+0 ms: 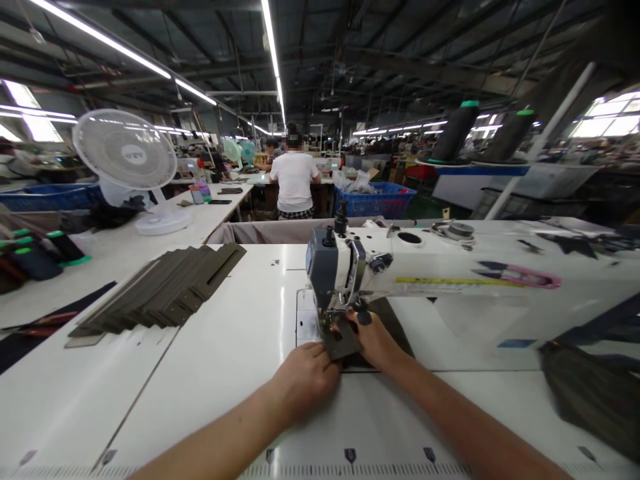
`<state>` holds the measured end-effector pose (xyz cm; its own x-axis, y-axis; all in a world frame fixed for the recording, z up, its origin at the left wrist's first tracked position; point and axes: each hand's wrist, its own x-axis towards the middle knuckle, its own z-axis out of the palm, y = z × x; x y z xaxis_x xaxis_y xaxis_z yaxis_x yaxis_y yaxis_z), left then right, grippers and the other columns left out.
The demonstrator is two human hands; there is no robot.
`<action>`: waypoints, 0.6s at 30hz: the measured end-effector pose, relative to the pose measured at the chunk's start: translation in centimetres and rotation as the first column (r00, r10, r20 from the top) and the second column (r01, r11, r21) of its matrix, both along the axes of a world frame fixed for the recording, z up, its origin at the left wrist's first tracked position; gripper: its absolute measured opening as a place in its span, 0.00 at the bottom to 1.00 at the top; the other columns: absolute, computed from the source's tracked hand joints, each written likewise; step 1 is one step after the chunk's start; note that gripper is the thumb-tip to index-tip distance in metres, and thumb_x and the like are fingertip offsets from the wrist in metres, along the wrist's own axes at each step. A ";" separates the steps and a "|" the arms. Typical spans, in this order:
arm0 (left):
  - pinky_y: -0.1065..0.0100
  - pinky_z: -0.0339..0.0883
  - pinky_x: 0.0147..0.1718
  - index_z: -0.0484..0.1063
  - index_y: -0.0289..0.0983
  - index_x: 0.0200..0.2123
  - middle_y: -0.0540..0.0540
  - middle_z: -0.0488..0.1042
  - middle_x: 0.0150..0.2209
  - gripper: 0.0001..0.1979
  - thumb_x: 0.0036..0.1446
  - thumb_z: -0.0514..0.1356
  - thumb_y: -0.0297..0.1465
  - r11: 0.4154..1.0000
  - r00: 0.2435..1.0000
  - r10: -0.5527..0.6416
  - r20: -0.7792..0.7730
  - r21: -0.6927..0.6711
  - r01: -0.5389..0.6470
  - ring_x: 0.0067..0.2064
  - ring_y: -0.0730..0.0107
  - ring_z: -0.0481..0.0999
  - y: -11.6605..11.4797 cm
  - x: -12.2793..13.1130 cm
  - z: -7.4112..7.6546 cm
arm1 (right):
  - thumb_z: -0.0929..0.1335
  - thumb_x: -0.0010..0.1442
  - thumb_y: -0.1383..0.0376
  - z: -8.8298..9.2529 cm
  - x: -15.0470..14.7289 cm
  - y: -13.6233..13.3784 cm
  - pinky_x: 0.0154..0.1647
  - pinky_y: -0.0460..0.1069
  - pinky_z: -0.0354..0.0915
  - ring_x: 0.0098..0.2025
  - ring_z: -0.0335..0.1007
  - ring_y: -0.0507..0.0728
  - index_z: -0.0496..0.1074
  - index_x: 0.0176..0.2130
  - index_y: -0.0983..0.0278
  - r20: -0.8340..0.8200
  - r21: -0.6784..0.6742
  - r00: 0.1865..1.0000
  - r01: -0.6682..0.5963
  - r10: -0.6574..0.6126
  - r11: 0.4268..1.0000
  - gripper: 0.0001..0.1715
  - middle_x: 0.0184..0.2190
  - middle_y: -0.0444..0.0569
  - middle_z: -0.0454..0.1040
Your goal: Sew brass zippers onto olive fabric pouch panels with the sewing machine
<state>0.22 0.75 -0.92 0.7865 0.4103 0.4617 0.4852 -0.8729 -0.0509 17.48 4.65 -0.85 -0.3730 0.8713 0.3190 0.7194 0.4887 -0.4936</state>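
A dark olive fabric piece [344, 341] lies under the needle area of a white and grey sewing machine [333, 267]. At its near left edge, my left hand [311, 375] is closed, fingers curled onto the edge. My right hand [376, 340] is bent around the piece's right side close to the presser foot, its fingertips partly hidden by the machine head. More dark fabric [393, 327] spreads beneath and behind the right hand.
Left on the table, a fanned stack of olive fabric pieces [165, 290]. Pink-handled thread snips [530, 275] lie against the machine arm. Beyond are a white fan [127, 150], thread cones [455, 133], a blue basket [375, 200] and a seated person [295, 180].
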 end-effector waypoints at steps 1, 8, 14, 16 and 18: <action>0.64 0.72 0.32 0.70 0.32 0.27 0.44 0.73 0.25 0.14 0.60 0.47 0.22 1.000 1.000 0.002 -0.016 -0.004 -0.002 0.31 0.67 0.74 0.1 0.0 0.0 | 0.60 0.57 0.70 -0.1 0.0 0.0 0.29 0.44 0.62 0.30 0.70 0.54 0.71 0.31 0.68 0.010 0.004 1.000 0.014 -0.015 1.000 0.12 0.29 0.51 0.75; 0.65 0.71 0.30 0.70 0.33 0.29 0.45 0.73 0.25 0.14 0.60 0.46 0.23 0.997 1.000 0.006 -0.003 -0.081 -0.006 0.30 0.67 0.73 0.2 -0.1 0.1 | 0.62 0.53 0.69 -0.6 0.0 -0.4 0.31 0.45 0.59 0.32 0.70 0.56 0.69 0.31 0.67 0.130 0.024 0.980 0.152 -0.153 0.988 0.06 0.29 0.51 0.73; 0.63 0.71 0.35 0.71 0.34 0.31 0.45 0.73 0.26 0.13 0.59 0.47 0.23 0.994 1.000 -0.001 -0.013 -0.109 0.000 0.33 0.67 0.74 0.4 -0.1 0.1 | 0.63 0.54 0.65 -0.5 -0.5 -0.2 0.30 0.47 0.57 0.33 0.69 0.59 0.69 0.31 0.66 0.249 0.038 0.921 0.301 -0.301 0.953 0.07 0.30 0.52 0.73; 0.63 0.71 0.35 0.71 0.34 0.32 0.45 0.74 0.27 0.13 0.59 0.47 0.23 0.993 1.000 -0.002 -0.028 -0.121 -0.002 0.34 0.66 0.75 0.3 -0.1 0.1 | 0.61 0.55 0.66 -0.5 -0.7 0.0 0.31 0.47 0.57 0.33 0.69 0.59 0.69 0.33 0.67 0.281 0.041 0.892 0.358 -0.355 0.933 0.09 0.31 0.54 0.72; 0.63 0.71 0.35 0.71 0.33 0.32 0.45 0.74 0.27 0.13 0.59 0.47 0.24 0.991 0.999 -0.002 -0.041 -0.131 -0.004 0.34 0.66 0.75 0.3 -0.2 0.2 | 0.59 0.58 0.67 -0.7 -0.9 0.4 0.32 0.48 0.58 0.35 0.68 0.59 0.69 0.34 0.68 0.308 0.041 0.861 0.413 -0.405 0.910 0.12 0.33 0.55 0.72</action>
<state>0.05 1.07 -0.73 0.8031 0.4658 0.3716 0.4859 -0.8729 0.0442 16.56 5.06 -1.54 -0.0558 0.9730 0.2238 0.9679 0.1077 -0.2272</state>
